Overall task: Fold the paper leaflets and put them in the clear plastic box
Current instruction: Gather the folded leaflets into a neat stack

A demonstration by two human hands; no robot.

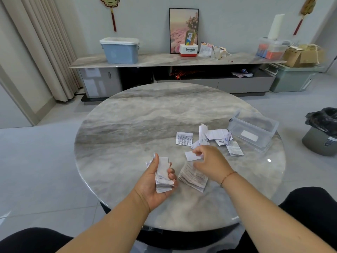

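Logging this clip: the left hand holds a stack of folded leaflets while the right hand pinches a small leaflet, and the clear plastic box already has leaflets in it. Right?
Not quite. In the head view the clear plastic box holds no leaflets. The left hand does hold the stack of folded leaflets, and the right hand pinches a small leaflet.

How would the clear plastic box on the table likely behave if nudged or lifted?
The clear plastic box looks thin-walled and holds nothing visible, so it is probably light. On the glossy marble table it would likely slide rather than tip, given its low, wide shape.
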